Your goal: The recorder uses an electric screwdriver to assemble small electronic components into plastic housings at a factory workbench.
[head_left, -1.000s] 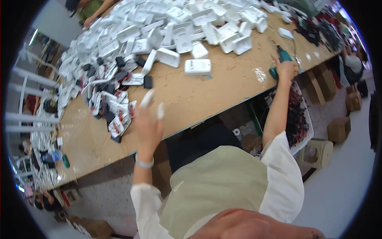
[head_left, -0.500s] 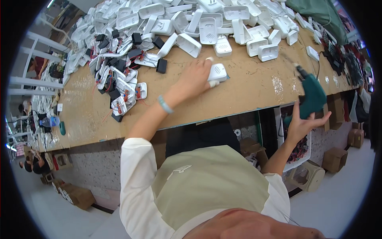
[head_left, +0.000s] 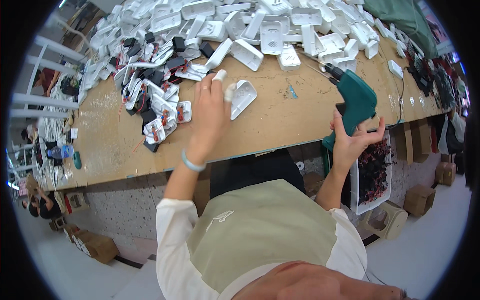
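My left hand (head_left: 210,107), with tape on two fingertips, stretches over the table at the edge of a pile of wired parts (head_left: 160,107). Its fingers are extended, and the taped thumb lies against the left edge of a white plastic shell (head_left: 245,98), whose hollow side faces up. A green pistol-shaped power tool (head_left: 357,100) is in my right hand (head_left: 352,137), gripped by the handle, with some fingers spread away from it. Its black nose and thin tip point up and left, near the white shells; I cannot tell its exact kind.
Many white shells (head_left: 272,37) heap along the far side. Black boxes (head_left: 206,49) sit among the wired parts. A green cloth (head_left: 395,20) lies at the far right. Below the table edge, a white bin (head_left: 356,192) holds red and black wires. Cardboard boxes (head_left: 420,200) stand on the floor.
My left hand has moved left with the white shell, which has turned from grille side up to hollow side up. The power tool has swung left, inward over the table.
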Tool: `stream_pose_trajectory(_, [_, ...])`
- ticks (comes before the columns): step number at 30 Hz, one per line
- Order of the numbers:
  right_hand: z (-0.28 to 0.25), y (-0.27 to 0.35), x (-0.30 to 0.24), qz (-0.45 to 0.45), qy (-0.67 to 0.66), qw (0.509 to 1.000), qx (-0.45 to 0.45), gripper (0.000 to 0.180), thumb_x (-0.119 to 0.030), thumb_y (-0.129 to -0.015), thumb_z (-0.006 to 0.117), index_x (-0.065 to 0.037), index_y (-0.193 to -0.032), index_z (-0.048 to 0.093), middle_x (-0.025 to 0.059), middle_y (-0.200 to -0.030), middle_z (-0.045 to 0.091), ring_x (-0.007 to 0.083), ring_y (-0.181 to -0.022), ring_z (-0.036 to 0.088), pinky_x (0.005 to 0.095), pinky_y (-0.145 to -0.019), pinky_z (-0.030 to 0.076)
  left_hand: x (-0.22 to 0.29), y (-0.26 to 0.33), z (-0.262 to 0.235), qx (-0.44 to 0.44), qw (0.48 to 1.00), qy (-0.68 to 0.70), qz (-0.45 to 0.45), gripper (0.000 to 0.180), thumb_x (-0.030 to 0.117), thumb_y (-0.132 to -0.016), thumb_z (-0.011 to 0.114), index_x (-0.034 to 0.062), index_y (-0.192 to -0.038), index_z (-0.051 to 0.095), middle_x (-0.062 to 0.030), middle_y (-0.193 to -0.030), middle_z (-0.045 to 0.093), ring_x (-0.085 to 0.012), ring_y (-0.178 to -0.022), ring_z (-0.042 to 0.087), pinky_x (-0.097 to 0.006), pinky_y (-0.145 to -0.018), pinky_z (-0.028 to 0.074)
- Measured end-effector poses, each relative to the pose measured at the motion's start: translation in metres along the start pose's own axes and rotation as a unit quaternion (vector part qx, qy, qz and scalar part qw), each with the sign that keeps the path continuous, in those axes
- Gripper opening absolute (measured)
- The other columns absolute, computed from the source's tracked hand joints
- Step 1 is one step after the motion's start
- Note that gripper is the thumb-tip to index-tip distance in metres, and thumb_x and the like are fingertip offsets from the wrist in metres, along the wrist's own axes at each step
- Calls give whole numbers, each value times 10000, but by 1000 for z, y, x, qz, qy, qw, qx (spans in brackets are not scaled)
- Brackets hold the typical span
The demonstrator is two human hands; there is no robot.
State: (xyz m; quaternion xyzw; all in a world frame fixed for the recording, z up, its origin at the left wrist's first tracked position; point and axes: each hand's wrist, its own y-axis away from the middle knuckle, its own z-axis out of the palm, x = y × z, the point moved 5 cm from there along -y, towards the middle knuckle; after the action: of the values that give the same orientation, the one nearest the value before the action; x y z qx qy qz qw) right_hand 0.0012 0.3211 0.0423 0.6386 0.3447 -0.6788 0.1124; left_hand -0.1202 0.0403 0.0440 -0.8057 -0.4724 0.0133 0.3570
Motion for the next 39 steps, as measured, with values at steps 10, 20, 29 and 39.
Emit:
stream_pose_trajectory(10, [64,16,-16,41,-215,971,-97,832,116,-885,667,-102,-1448,96,221,-1260,500,235,-949,638,336,-838,532,118,48,76,-245,659,688,-179,373,172,-1045,535,-6,-1360,444,-138,-1063,639,-173,-937,645,-349,-809,540])
stream_pose_trajectory(20, [27,41,10,53,-221,926,-302,1117,-564,-759,829,52,-1516,286,289,-1470,471,405,-1376,465,505,-1155,357,121,43,34,-262,755,600,30,306,186,-1009,581,39,-1267,503,-184,-983,643,-400,-915,635,-424,-802,502])
stream_pose_trajectory(29, [17,28,30,188,-323,890,-260,571,-184,-1066,511,-26,-1556,263,10,-810,499,65,-624,397,273,-669,415,-10,100,-50,87,978,45,-183,382,139,-854,758,-19,-1176,624,-175,-1059,652,-359,-896,628,-471,-829,511])
stream_pose_trajectory(39, [33,42,6,152,-320,882,-310,564,-139,-1008,604,12,-1490,354,-5,-717,434,63,-572,373,267,-615,402,-130,66,-78,-2,942,-323,-91,273,103,-757,691,86,-1026,647,-65,-1056,647,-253,-1065,566,-426,-905,376])
